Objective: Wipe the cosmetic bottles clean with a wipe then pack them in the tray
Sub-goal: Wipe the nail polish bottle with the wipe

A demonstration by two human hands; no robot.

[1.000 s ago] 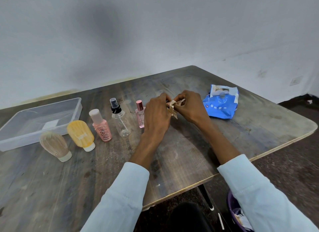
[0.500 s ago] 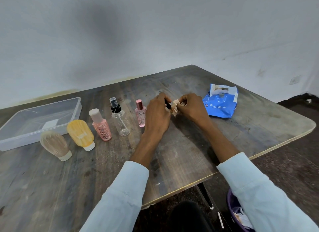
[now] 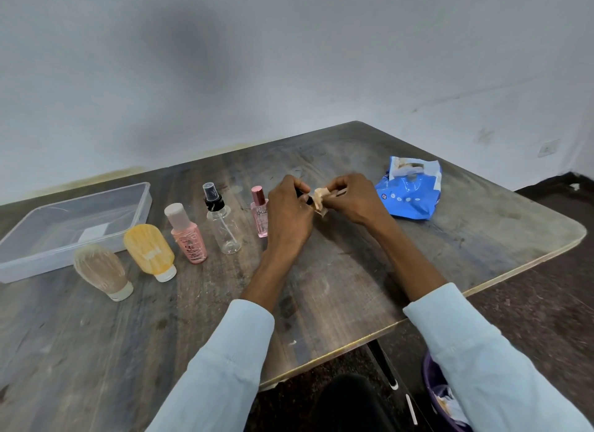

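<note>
Beige and crumpled, the wipe point(image 3: 319, 197) is pinched in the right hand point(image 3: 352, 198) and has slid along a small dark-capped item point(image 3: 301, 195) (too hidden to name) that the left hand point(image 3: 289, 214) grips, both hands having drifted slightly toward the table's point(image 3: 450, 238) far edge over the last second. Judging from this, wiping is barely underway: five bottles, from the pink perfume bottle point(image 3: 259, 213) leftward, stand unpacked beside the clear tray point(image 3: 141, 203) at the left edge.

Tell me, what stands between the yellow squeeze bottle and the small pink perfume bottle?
In the head view, two bottles: a pink bottle with a pale cap, then a clear spray bottle with a black collar.
</note>
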